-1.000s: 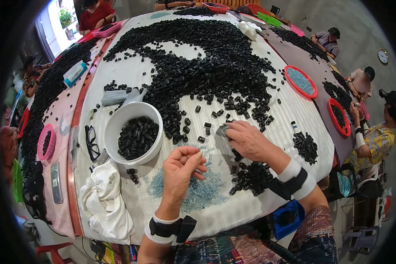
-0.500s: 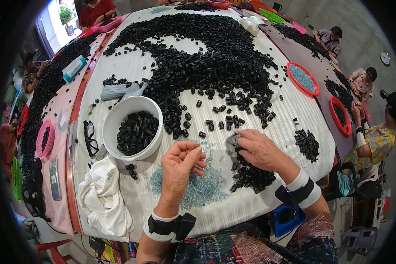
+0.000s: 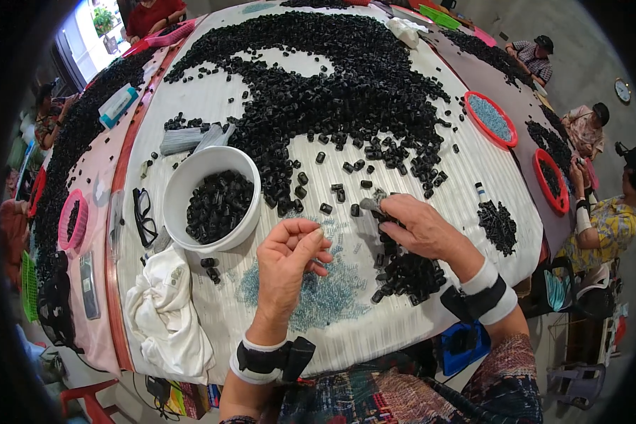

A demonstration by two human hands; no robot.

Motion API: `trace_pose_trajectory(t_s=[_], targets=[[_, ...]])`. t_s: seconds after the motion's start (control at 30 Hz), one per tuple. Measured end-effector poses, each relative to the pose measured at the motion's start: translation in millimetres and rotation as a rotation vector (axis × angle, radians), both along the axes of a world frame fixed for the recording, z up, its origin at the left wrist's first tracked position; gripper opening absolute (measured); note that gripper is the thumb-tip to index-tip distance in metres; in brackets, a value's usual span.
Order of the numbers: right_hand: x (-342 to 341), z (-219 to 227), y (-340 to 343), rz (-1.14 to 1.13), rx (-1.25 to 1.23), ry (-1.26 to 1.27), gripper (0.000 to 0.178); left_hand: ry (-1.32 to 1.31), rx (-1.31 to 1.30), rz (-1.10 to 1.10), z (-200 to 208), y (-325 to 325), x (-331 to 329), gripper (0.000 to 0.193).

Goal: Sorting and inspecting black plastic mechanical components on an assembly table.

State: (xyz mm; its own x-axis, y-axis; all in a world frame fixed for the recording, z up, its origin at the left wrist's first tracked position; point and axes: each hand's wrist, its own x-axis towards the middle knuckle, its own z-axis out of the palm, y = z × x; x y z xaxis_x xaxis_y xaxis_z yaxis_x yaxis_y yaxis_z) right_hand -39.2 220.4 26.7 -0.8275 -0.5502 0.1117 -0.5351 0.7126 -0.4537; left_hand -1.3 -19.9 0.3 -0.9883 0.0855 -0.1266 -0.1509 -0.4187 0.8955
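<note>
My left hand [image 3: 290, 265] hovers over a scatter of tiny pale-blue, clear-looking pieces [image 3: 325, 307]. Its thumb is pressed to the curled forefinger; anything pinched there is too small to make out. To the right, my right hand [image 3: 424, 230] reaches over the table with fingers stretched forward and thumb apart. Grey coverings sit on its fingertips, which touch down beside loose short black plastic cylinders [image 3: 355, 210]. Below that palm lies a small heap of the same black cylinders [image 3: 411, 275], partly hidden by the hand.
A white bucket [image 3: 253, 169] of black parts stands left, near eyeglasses [image 3: 143, 215] and a white cloth [image 3: 164, 311]. A large black heap [image 3: 332, 99] covers the table's far side. Right are slim black parts [image 3: 498, 226] and a red basket [image 3: 514, 141]. Other people sit around.
My right hand has drawn several black cylinders from the row ahead of it toward itself, thinning that row. My left hand keeps its pinch in nearly the same place.
</note>
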Motion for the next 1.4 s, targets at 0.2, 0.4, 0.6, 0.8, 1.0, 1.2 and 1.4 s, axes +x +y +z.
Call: trace_pose_trajectory(t_s=[0.2,0.4,0.6,0.8,1.0,1.2,1.4], targets=[[14.4,-6.5,2.8,-0.011,-0.048,0.283,0.022,0.008,0.009,0.018,0.9,-0.8,-1.2,0.019],[20.1,-5.0,-17.8,0.008,-0.092,0.236,0.018,0.005,0.019,0.007,3.0,-0.2,-3.2,0.02],[-13.6,-17.8,-28.0,-0.122,-0.161,0.207,0.022,0.015,0.008,0.004,1.4,-1.2,-0.8,0.02],[-21.9,-28.4,-45.0,-0.078,0.034,0.227,0.024,-0.049,-0.018,-0.087,4.6,1.9,1.4,0.021],[6.4,4.2,-56.9,0.05,-0.181,0.405,0.027,-0.078,-0.016,-0.067,-0.9,6.1,2.1,0.019],[32.1,9.7,-70.5,0.193,-0.152,0.562,0.029,-0.017,0.081,-0.209,-15.9,1.5,0.5,0.016],[9.9,10.9,-43.7,0.003,-0.291,0.327,0.026,-0.07,0.043,-0.185,-6.2,0.6,0.7,0.016]])
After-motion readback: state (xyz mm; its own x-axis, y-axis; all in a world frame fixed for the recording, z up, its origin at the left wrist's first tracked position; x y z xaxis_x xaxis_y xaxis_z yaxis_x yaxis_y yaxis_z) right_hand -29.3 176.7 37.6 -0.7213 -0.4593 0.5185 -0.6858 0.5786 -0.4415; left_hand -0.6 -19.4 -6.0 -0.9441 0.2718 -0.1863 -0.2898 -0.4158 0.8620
